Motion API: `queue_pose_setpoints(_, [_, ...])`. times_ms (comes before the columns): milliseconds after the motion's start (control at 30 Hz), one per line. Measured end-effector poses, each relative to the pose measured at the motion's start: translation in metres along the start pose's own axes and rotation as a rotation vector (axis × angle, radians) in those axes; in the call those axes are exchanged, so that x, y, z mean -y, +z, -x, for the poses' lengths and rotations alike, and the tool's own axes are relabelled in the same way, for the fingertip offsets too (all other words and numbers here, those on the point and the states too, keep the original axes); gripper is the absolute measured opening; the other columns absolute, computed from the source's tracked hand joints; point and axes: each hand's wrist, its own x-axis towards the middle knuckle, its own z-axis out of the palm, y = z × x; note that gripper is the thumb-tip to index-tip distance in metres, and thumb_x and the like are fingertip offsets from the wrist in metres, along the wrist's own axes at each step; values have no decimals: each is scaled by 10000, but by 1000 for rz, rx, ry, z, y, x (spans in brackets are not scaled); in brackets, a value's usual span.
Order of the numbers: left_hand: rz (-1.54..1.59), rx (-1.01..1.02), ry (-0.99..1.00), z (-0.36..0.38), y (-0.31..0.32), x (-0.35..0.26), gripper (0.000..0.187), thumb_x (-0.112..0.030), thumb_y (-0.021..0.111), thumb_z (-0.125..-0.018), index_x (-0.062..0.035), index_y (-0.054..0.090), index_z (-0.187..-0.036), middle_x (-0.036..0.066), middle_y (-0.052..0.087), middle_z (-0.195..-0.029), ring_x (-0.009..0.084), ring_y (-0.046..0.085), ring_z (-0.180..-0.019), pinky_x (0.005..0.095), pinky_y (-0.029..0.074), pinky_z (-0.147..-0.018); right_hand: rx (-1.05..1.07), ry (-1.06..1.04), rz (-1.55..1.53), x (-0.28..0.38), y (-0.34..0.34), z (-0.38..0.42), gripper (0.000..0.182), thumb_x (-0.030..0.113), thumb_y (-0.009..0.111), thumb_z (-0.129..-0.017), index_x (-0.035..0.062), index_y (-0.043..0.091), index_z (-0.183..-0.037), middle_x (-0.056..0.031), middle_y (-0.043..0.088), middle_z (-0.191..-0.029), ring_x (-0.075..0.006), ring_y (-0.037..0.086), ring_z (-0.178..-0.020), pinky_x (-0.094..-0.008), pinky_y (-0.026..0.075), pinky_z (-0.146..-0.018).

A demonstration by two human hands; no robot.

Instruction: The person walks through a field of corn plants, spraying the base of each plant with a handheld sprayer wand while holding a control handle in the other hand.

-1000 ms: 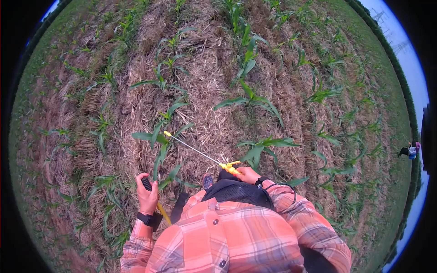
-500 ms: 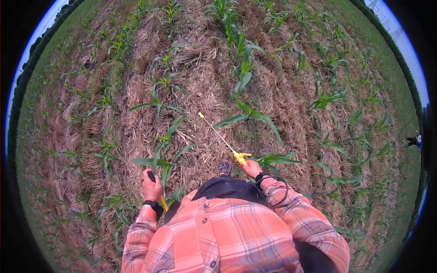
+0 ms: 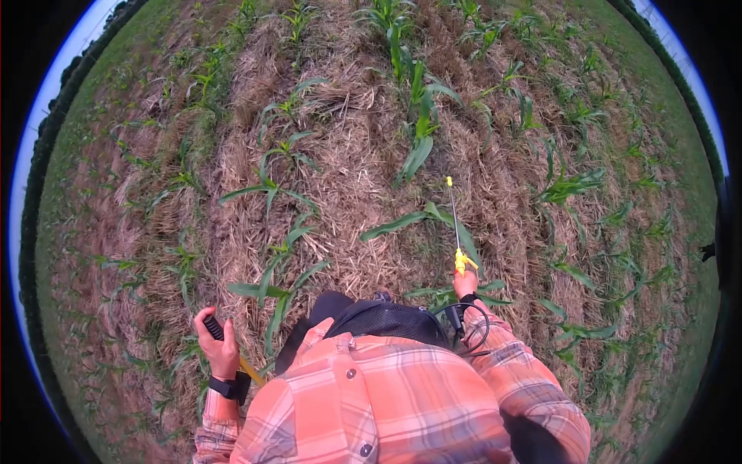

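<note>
My right hand (image 3: 465,284) is wrapped round the yellow handle of a spray wand (image 3: 462,261). Its thin metal tube points forward to a yellow nozzle (image 3: 449,181), over the leaves of a young corn plant (image 3: 398,225). A black hose (image 3: 487,328) loops beside my right wrist. At the lower left, my left hand (image 3: 219,352) is closed on the black ridged grip of a pump lever (image 3: 213,327). The lever's yellow arm (image 3: 252,372) runs back toward my body, where its far end is hidden.
Rows of young corn plants (image 3: 417,151) stretch ahead and to both sides. Dry straw (image 3: 344,182) covers the soil between them. My dark-clad leg (image 3: 303,331) and a shoe tip (image 3: 383,296) show below. A dark shape (image 3: 708,252) stands at the far right edge.
The spray wand has swung to the right with my right hand and now points nearly straight ahead. My left hand has moved left and down with the pump lever. My leg has come into view.
</note>
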Motion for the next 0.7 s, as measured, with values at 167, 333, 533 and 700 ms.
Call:
queue_pose_setpoints(167, [-108,-21,48,-22,24,4,304,-27,504,-750,-88,401,-1029,16,429,-596,95,434,-495,233,345,-456,93,10,-11,15,5,-8,220,243,537,-753,28,568,-718,-74,564,-543,-190,535,-404,-316,425,-380])
queue_pose_setpoints(333, [-228,138,-15,-76,105,69,285,-53,509,-721,-79,400,-983,168,511,-686,323,533,-600,360,413,-544,236,-77,40,73,15,-6,214,236,536,-744,27,583,-741,-106,591,-613,-213,591,-578,-342,446,-552])
queue_pose_setpoints(533, [-276,121,-50,-123,122,107,284,-87,511,-716,-90,404,-980,193,540,-725,365,546,-668,407,419,-565,508,-287,51,174,13,-7,285,285,501,-738,16,566,-806,-218,571,-776,-360,547,-786,-422,423,-682])
queue_pose_setpoints(700, [-268,71,-63,-165,125,120,285,-113,522,-715,-108,410,-976,178,544,-690,359,546,-633,412,415,-545,656,-427,6,247,32,-13,336,344,510,-747,21,568,-819,-205,574,-787,-357,547,-779,-414,421,-681])
